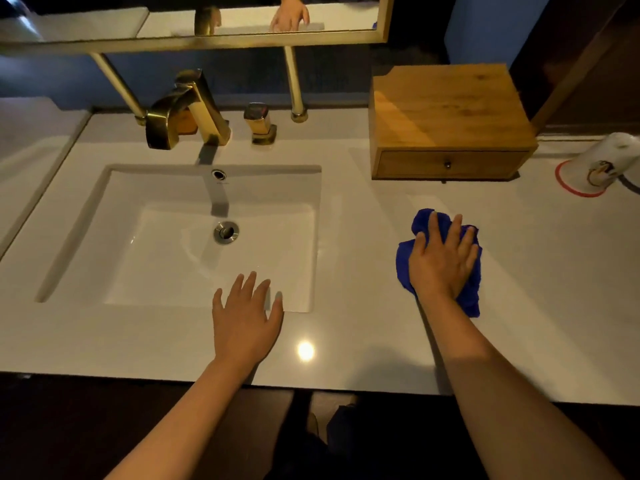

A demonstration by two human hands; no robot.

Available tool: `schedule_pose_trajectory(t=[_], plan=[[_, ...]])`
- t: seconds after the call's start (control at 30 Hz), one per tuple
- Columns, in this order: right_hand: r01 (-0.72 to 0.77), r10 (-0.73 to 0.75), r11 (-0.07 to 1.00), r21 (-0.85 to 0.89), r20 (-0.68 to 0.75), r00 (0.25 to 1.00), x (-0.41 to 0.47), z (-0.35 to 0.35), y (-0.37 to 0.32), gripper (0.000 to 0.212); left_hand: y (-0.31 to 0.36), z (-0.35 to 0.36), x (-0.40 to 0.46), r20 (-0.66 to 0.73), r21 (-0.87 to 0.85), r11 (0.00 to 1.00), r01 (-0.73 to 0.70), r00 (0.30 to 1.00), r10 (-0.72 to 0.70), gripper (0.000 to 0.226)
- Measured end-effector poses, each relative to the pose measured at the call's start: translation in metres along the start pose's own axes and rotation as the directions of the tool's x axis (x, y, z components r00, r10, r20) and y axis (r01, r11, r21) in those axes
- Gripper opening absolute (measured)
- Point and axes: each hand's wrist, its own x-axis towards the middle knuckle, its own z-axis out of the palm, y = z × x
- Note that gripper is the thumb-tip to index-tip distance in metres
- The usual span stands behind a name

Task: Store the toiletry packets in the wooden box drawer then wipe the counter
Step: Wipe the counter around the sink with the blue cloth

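We judge the wiping to be the step in hand: no packets lie on the table [346, 341], and the drawer [450, 163] of the wooden box [446, 105] is pushed in, so whatever packets there were are presumably inside, though we cannot see them.

To wipe well, we should keep the palm flat on the cloth [471, 292] so that it stays spread rather than bunched, and draw it in long overlapping passes from the front of the box toward the near edge of the table. We should also work round the paper cup [595, 168], which stands upside down to the right of the box, and take care not to knock it.

Our right hand [441, 258] lies on the blue cloth in front of the box, fingers [455, 233] straight and slightly fanned, pressing down rather than gripping. The cloth shows beyond the hand on every side but the wrist.

Our left hand [244, 320] is left of the box, at the near rim of the sink [72, 233], fingers spread wide and holding nothing; whether it rests on the table or hovers we cannot tell.
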Motion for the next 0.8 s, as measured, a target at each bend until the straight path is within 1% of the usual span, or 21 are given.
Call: schedule_pose_trajectory(t=[0.07, 0.13, 0.2, 0.3, 0.4, 0.43, 0.47, 0.5, 0.53, 0.57, 0.6, 0.63, 0.67, 0.7, 0.73, 0.77, 0.8], plan=[[0.072, -0.071, 0.997, -0.037, 0.038, 0.997, 0.012, 0.003, -0.013, 0.052, 0.001, -0.001, 0.0, 0.012, 0.003, 1.0, 0.006, 1.0, -0.006, 0.076], [0.185, -0.181, 0.98, -0.067, 0.058, 0.982, 0.02, 0.007, -0.03, 0.052, 0.001, -0.002, 0.0, 0.021, 0.011, 1.0, 0.011, 1.0, -0.011, 0.076], [0.306, -0.302, 0.95, -0.065, 0.057, 0.952, 0.021, 0.012, -0.052, 0.051, 0.002, -0.002, 0.0, 0.025, 0.015, 1.0, 0.018, 1.0, -0.018, 0.075], [0.437, -0.432, 0.898, -0.047, 0.088, 0.897, 0.005, 0.023, -0.098, 0.05, 0.002, -0.002, 0.0, 0.028, 0.029, 0.999, 0.016, 0.999, -0.017, 0.072], [0.573, -0.572, 0.819, 0.043, 0.149, 0.807, -0.022, 0.039, -0.144, 0.048, 0.002, -0.002, 0.001, 0.03, 0.023, 0.999, 0.024, 0.999, -0.025, 0.07], [0.606, -0.616, 0.787, 0.112, 0.159, 0.771, -0.03, 0.04, -0.153, 0.046, 0.002, -0.002, 0.002, 0.032, 0.026, 0.999, 0.026, 0.999, -0.027, 0.07], [0.61, -0.643, 0.764, 0.211, 0.166, 0.748, -0.036, 0.039, -0.159, 0.042, 0.002, -0.002, 0.002, 0.035, 0.027, 0.999, 0.027, 0.999, -0.028, 0.07], [0.566, -0.64, 0.753, 0.336, 0.173, 0.749, -0.039, 0.036, -0.16, 0.038, 0.002, -0.003, 0.002, 0.039, 0.024, 0.999, 0.027, 0.999, -0.028, 0.07], [0.455, -0.597, 0.745, 0.487, 0.185, 0.78, -0.04, 0.029, -0.158, 0.036, 0.001, -0.003, 0.002, 0.042, 0.021, 0.999, 0.027, 0.999, -0.028, 0.071], [0.299, -0.53, 0.717, 0.63, 0.214, 0.82, -0.04, 0.021, -0.153, 0.035, 0.001, -0.004, 0.003, 0.044, 0.019, 0.999, 0.026, 0.999, -0.027, 0.071], [0.158, -0.451, 0.663, 0.732, 0.222, 0.864, -0.039, 0.015, -0.146, 0.036, 0.001, -0.004, 0.003, 0.049, 0.019, 1.0, 0.024, 0.998, -0.025, 0.072], [0.099, -0.362, 0.613, 0.784, 0.167, 0.917, -0.036, 0.007, -0.136, 0.038, 0.001, -0.004, 0.003, 0.058, 0.019, 1.0, 0.021, 0.998, -0.022, 0.073], [0.125, -0.266, 0.607, 0.785, 0.053, 0.962, -0.03, 0.002, -0.124, 0.04, 0.001, -0.004, 0.002, 0.063, 0.017, 1.0, 0.019, 0.998, -0.02, 0.073], [0.173, -0.173, 0.656, 0.734, -0.077, 0.982, -0.02, -0.004, -0.112, 0.044, 0.001, -0.004, 0.002, 0.063, 0.012, 1.0, 0.019, 0.998, -0.02, 0.073], [0.192, -0.097, 0.743, 0.641, -0.181, 0.979, -0.007, -0.008, -0.099, 0.048, 0.001, -0.004, 0.001, 0.06, 0.007, 1.0, 0.022, 0.998, -0.023, 0.073], [0.157, -0.043, 0.835, 0.527, -0.223, 0.974, 0.006, -0.01, -0.087, 0.051, 0.002, -0.004, 0.001, 0.059, 0.003, 1.0, 0.025, 0.998, -0.025, 0.073], [0.08, 0.004, 0.905, 0.419, -0.197, 0.98, 0.019, -0.007, -0.077, 0.055, 0.002, -0.004, 0.001, 0.058, 0.001, 1.0, 0.026, 0.998, -0.026, 0.073]])
